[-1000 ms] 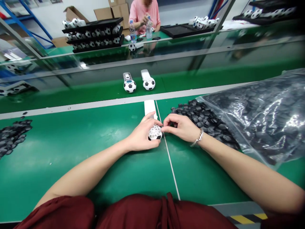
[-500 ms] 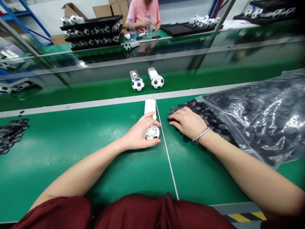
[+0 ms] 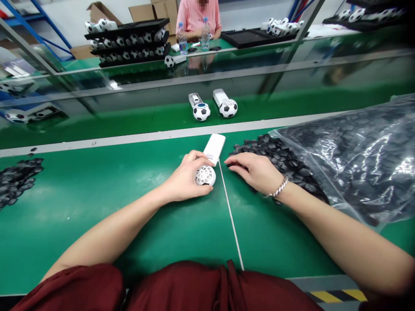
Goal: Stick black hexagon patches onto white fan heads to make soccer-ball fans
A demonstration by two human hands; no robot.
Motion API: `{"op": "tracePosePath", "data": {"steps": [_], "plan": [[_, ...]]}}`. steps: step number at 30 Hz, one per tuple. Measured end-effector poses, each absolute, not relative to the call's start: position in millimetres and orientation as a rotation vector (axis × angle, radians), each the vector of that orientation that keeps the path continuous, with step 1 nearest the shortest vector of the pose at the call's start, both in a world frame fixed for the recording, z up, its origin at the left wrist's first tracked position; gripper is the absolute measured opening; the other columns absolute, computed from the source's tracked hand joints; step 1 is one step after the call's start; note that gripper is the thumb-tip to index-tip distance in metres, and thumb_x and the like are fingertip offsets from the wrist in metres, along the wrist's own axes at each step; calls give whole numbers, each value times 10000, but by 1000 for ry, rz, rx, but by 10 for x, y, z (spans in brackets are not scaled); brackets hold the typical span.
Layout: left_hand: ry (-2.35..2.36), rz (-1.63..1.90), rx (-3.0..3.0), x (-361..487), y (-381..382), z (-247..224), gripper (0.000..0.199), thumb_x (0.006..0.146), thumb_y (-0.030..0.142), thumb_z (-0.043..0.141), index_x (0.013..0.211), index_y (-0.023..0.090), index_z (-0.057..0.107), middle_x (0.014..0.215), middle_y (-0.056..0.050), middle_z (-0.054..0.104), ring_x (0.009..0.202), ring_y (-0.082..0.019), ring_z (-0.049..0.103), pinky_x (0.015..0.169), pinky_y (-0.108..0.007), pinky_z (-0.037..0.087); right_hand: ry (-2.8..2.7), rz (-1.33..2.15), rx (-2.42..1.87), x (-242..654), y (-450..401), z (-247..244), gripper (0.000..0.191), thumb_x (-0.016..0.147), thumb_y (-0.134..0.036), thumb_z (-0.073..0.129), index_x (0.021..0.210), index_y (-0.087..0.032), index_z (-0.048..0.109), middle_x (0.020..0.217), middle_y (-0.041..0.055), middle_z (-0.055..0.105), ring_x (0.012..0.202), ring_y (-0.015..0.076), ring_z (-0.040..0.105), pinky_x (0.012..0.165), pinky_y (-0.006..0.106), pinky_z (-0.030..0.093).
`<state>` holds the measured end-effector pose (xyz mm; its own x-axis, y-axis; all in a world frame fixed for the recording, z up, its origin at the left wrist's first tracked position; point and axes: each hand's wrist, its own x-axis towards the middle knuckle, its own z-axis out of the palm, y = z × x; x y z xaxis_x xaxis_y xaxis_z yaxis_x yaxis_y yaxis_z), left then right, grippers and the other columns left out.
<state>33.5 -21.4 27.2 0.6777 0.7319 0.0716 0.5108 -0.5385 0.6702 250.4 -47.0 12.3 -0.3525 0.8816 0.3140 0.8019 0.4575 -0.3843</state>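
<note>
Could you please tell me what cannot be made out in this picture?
Head view: whether the right hand pinches anything; too small to tell.
Head view: the left side of the ball-shaped end, hidden by the left hand.
Head view: the plastic bag's far end, cut off by the right edge.
Head view: the left heap, cut off by the left edge.

One football-headed device [image 3: 205,176] is lying between two heaps of black pieces [image 3: 19,181], two similar devices [image 3: 201,112] are lying beyond, one clear bag [image 3: 372,151] and two bottles [image 3: 205,36] are showing, and three black trays [image 3: 129,32] are sitting stacked.
</note>
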Motion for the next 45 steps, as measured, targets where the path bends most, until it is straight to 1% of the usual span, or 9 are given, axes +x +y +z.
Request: {"op": "tracePosePath", "data": {"steps": [4,8,12,15,19,25,29,38,45], "plan": [[887,442,2262,338,-238,285,489,606,163,598,1080,236,503,1148,-53,402,1139,-243,401,1002,-402,336,-2122,469,-1246,2405,-548,170,112,806,-175,539,850,-208,636,849,0,691,784,144,634,735,259,490],[911,491,2250,364,-260,244,447,617,187,606,1049,218,495,1139,-63,397,1137,-230,404,1006,-391,335,-2054,574,-1201,2360,-588,179,49,777,-176,590,793,-189,634,793,-4,691,731,131,633,685,233,489],[856,467,2285,354,-228,255,438,610,160,598,1031,219,494,1121,-55,409,1131,-229,411,992,-387,350,-2098,555,-1125,2350,-595,165,37,773,-181,600,785,-192,633,765,-3,674,707,126,617,674,236,485],[755,389,2295,327,-191,301,439,602,119,580,1021,222,500,1105,-46,431,1099,-214,439,971,-365,371,-2159,524,-1010,2341,-594,136,101,813,-170,547,849,-196,638,826,19,662,780,129,607,717,245,484],[727,366,2301,320,-176,327,401,607,118,587,988,215,509,1097,-47,449,1069,-209,458,942,-360,388,-2206,480,-898,2312,-585,83,149,838,-152,508,906,-190,634,879,40,653,843,132,588,751,258,480],[820,473,2304,385,-218,264,307,656,260,649,930,210,521,1046,-43,483,1020,-211,480,902,-372,397,-2228,416,-840,2266,-561,58,88,823,-152,537,857,-156,618,803,43,666,783,147,592,741,295,465],[855,505,2314,415,-248,248,245,672,246,631,888,202,523,1018,-41,495,989,-203,491,884,-360,401,-2203,426,-854,2247,-553,64,58,813,-167,556,815,-161,614,769,34,659,753,151,580,718,303,456],[856,511,2314,411,-267,259,248,661,218,624,884,200,520,1009,-36,497,988,-199,485,887,-352,397,-2150,515,-898,2233,-500,67,64,775,-196,610,741,-143,621,700,35,634,697,143,559,666,276,447],[799,481,2314,394,-237,270,220,686,203,592,893,201,516,1024,-40,493,1012,-196,474,906,-354,388,-2183,558,-856,2251,-466,85,43,781,-195,603,766,-162,625,742,28,642,732,136,560,684,265,450]]}}
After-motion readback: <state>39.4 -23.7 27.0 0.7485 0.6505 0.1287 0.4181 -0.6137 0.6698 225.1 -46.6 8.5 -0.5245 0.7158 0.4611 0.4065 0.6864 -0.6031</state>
